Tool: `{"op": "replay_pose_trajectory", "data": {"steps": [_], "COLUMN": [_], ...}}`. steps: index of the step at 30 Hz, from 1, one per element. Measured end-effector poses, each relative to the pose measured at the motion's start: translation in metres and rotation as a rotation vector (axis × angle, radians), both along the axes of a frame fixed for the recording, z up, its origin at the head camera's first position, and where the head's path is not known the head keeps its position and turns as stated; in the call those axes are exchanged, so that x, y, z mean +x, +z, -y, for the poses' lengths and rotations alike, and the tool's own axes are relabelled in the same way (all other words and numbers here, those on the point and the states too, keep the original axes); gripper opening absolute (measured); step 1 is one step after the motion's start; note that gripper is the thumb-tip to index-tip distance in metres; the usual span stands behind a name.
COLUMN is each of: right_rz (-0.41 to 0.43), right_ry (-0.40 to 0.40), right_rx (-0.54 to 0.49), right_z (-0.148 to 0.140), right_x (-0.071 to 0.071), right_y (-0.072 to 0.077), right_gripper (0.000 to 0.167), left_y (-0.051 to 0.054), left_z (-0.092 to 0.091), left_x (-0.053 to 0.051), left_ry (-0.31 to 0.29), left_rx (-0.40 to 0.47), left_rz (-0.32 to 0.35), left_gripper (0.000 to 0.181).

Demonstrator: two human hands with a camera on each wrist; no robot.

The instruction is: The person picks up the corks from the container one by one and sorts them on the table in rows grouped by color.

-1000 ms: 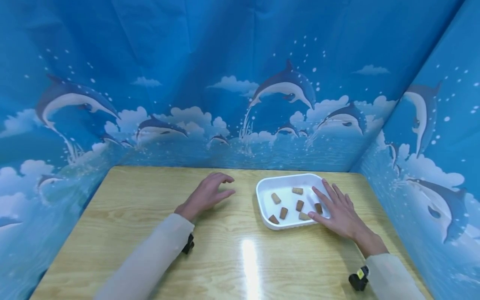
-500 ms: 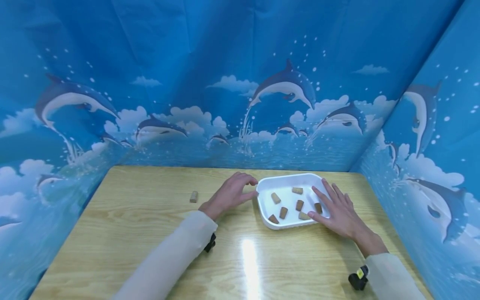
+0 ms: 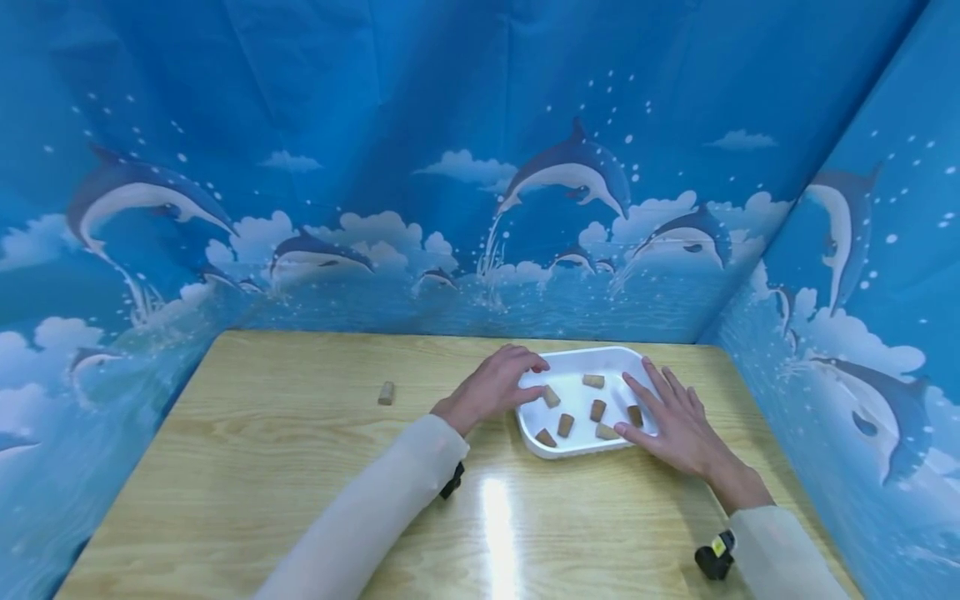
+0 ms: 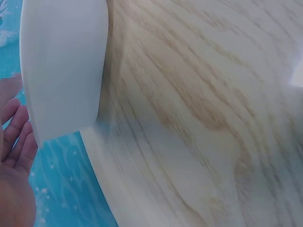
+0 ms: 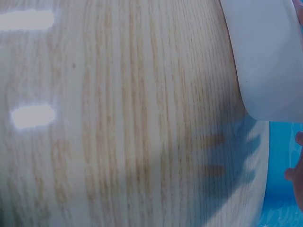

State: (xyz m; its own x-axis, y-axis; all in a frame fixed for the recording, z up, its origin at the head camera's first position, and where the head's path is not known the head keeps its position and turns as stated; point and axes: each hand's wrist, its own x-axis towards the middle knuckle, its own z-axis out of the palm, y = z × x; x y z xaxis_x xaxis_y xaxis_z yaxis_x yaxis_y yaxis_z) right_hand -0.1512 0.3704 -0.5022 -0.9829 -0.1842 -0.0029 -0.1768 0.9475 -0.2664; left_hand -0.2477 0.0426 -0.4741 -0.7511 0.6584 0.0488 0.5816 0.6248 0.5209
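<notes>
A white rectangular tray [image 3: 581, 452] stands toward the back right of the table, with several light and dark tapered corks in it. My left hand [image 3: 491, 390] reaches over the tray's left rim. Its thumb and fingers are apart, and the thumb tip is close beside a light cork [image 3: 551, 397]; nothing shows between them. Spread fingers of my right hand [image 3: 682, 433] lie over the tray's right side, near a dark cork [image 3: 635, 416]. The left wrist view shows the left hand [image 4: 18, 156] beside the tray's outer wall [image 4: 66, 66].
One cork [image 3: 386, 392] lies by itself on the wooden table [image 3: 247, 467], left of the tray. A blue dolphin-print curtain [image 3: 420, 167] rises behind the table and along its right side. Glare marks the tabletop in front.
My left hand has moved right from the table to over the tray's left rim, uncovering the lone cork behind it. My right hand has stayed at the tray.
</notes>
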Motion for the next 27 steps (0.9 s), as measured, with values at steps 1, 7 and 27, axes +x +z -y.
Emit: {"op": "replay_pose_trajectory", "data": {"steps": [1, 7, 27], "right_rz": [0.001, 0.01, 0.024], "right_ry": [0.001, -0.009, -0.011], "right_rx": [-0.002, 0.006, 0.023], "right_z": [0.0, 0.0, -0.001], "right_x": [0.0, 0.001, -0.002], "right_y": [0.0, 0.002, -0.001], "right_gripper": [0.092, 0.092, 0.093], "left_y": [0.0, -0.007, -0.009], "left_z": [-0.003, -0.019, -0.049], "left_x": [0.0, 0.002, 0.01], "left_ry": [-0.006, -0.038, 0.061], "left_rx": [-0.007, -0.095, -0.338], "left_rz": [0.003, -0.03, -0.151], "left_gripper": [0.041, 0.042, 0.029]}}
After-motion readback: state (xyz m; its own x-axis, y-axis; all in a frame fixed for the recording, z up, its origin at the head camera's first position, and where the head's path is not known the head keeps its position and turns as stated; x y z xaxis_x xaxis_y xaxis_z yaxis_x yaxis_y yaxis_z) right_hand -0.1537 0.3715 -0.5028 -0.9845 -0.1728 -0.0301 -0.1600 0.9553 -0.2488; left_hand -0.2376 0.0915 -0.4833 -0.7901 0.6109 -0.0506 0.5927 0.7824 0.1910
